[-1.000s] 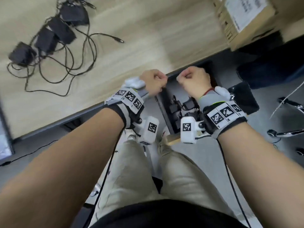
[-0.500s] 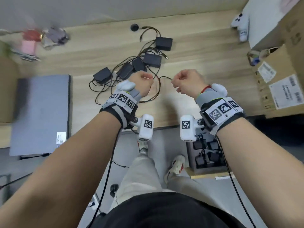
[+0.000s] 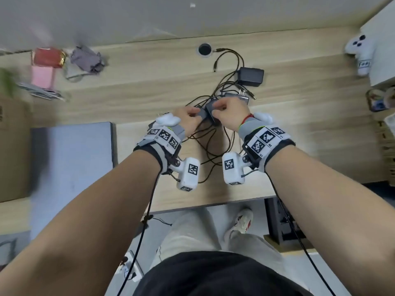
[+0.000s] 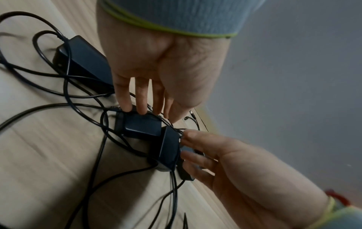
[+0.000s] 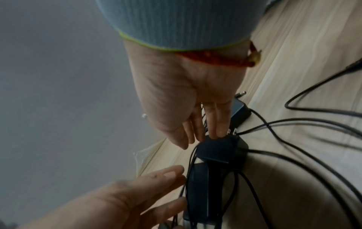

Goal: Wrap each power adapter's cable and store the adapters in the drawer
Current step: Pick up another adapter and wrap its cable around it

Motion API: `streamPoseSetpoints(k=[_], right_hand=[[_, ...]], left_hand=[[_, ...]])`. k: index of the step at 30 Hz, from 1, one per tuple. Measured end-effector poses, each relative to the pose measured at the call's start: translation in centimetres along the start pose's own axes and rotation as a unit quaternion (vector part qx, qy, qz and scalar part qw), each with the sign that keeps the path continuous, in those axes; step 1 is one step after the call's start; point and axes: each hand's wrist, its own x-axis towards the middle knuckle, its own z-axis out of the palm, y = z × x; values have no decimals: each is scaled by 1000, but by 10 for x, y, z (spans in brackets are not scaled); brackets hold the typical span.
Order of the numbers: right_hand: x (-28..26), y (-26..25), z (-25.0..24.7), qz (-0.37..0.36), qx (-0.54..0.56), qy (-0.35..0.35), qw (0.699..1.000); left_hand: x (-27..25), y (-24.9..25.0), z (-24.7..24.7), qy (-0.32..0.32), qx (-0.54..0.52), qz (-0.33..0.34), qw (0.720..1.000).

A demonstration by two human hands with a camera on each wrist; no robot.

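Observation:
Several black power adapters lie in a tangle of black cables (image 3: 213,150) on the wooden desk (image 3: 299,124). One adapter (image 3: 250,76) sits apart at the back. My left hand (image 3: 193,116) (image 4: 149,111) rests its straight fingertips on the far edge of a flat adapter (image 4: 141,125) (image 5: 197,193). My right hand (image 3: 222,111) (image 5: 205,134) touches the neighbouring adapter (image 4: 168,148) (image 5: 215,148), which stands on its side with its prongs up. Another adapter (image 4: 82,62) lies behind my left palm. The open drawer (image 3: 272,221) shows dark under the desk at lower right.
A closed grey laptop (image 3: 70,167) lies left of the hands, with a cardboard box (image 3: 12,146) beyond it. Red and pink items (image 3: 46,60) sit at the back left, a white plush toy (image 3: 361,54) at the back right. A cable hole (image 3: 204,49) is behind the adapters.
The view swung from the drawer up to the desk. Both hands, closed fists a second ago, moved forward over the pile and now have their fingers stretched onto two adapters.

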Motion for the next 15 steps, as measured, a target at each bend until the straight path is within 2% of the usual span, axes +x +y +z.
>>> streamPoseSetpoints(k=[2, 5, 9, 12, 15], right_hand=[[13, -1, 11, 10, -56, -10, 998], [33, 2, 23, 44, -128, -3, 991], [42, 7, 33, 94, -231, -22, 968], [41, 7, 31, 100, -246, -37, 964], [36, -4, 4, 93, -207, -37, 973]], left_hand=[[4, -3, -2, -17, 51, 1, 999], [10, -4, -5, -30, 70, 17, 997], [19, -3, -11, -68, 113, 51, 990], [21, -3, -14, -71, 110, 47, 990], [17, 9, -24, -69, 95, 62, 991]])
